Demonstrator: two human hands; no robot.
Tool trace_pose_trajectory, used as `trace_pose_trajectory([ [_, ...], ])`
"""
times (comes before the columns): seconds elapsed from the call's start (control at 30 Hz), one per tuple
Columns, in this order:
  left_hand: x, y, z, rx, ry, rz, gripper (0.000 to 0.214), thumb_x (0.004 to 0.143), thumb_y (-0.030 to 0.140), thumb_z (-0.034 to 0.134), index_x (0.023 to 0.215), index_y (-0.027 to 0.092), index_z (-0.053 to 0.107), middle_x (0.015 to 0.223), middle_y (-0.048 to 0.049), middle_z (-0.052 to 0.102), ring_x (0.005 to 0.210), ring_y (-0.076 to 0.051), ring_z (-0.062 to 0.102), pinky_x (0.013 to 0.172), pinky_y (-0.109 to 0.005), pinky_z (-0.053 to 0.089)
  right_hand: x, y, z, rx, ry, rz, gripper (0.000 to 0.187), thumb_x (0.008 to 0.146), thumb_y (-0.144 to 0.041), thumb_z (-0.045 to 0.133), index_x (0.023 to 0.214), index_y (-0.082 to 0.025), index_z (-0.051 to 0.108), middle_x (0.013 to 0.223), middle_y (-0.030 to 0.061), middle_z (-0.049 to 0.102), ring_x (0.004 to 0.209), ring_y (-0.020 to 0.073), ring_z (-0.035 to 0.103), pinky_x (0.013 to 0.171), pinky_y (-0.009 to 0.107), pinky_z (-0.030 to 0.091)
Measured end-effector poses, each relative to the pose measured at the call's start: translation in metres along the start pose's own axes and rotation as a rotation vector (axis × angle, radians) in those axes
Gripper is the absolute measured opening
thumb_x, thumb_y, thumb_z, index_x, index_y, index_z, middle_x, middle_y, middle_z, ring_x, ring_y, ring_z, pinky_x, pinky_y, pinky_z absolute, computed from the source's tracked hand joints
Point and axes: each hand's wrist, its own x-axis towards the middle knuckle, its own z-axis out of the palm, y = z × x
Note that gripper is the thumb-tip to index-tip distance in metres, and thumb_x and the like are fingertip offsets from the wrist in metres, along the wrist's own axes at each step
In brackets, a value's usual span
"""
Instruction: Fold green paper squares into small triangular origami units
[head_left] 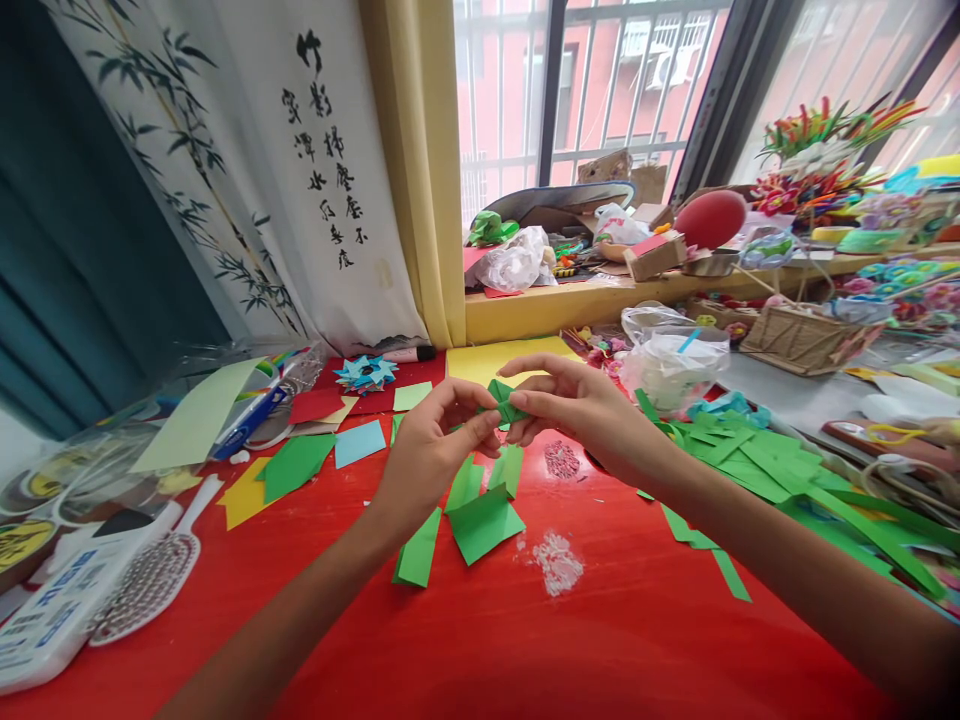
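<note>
A small folded piece of green paper [503, 400] is held up above the red table between my two hands. My left hand [448, 425] pinches its left side with thumb and forefinger. On the other side, the thumb and forefinger of my right hand [574, 405] close on its right edge, the other fingers curled loosely. Below them on the table lie several creased green paper pieces, among them a folded green square [486, 525] and a narrow folded green strip [418, 550]. The fingers cover part of the held paper.
A pile of green paper strips [757, 462] lies at right. To the left are coloured paper squares, a blue paper star [366, 374], a white hairbrush [161, 570] and rolls of tape. Craft supplies and a wicker basket [802, 338] crowd the right back, by the window sill.
</note>
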Motion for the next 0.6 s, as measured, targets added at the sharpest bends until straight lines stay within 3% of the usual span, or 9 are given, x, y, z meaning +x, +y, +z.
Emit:
trace_pose_trajectory([
  [0.17, -0.0009, 0.0007, 0.0013, 0.076, -0.009, 0.027, 0.006, 0.078, 0.021, 0.057, 0.08, 0.018, 0.052, 0.071, 0.0031, 0.055, 0.06, -0.009, 0.058, 0.059, -0.022, 0.05, 0.0004, -0.0001, 0.0003, -0.001, 0.006, 0.048, 0.011, 0.079, -0.025, 0.061, 0.083, -0.014, 0.061, 0.07, 0.002, 0.065, 0.063, 0.0128, 0.065, 0.063, 0.024, 0.054],
  [0.47, -0.0013, 0.0, 0.0008, 0.029, -0.025, 0.039, 0.01, 0.077, 0.016, 0.057, 0.083, 0.019, 0.049, 0.072, 0.0049, 0.05, 0.058, -0.007, 0.056, 0.055, -0.02, 0.046, -0.005, -0.0061, 0.0076, -0.085, 0.045, -0.03, 0.01, 0.079, -0.023, 0.06, 0.085, -0.014, 0.058, 0.066, 0.0002, 0.064, 0.062, 0.015, 0.066, 0.06, 0.027, 0.054],
  [0.6, 0.0014, -0.0009, -0.0002, 0.017, 0.016, 0.053, 0.015, 0.076, 0.014, 0.058, 0.086, 0.02, 0.048, 0.069, 0.0056, 0.05, 0.058, -0.007, 0.056, 0.057, -0.02, 0.046, -0.0014, -0.0028, 0.0039, -0.087, 0.016, 0.026, 0.013, 0.081, -0.026, 0.059, 0.084, -0.013, 0.06, 0.068, 0.002, 0.066, 0.063, 0.0133, 0.065, 0.063, 0.025, 0.053],
])
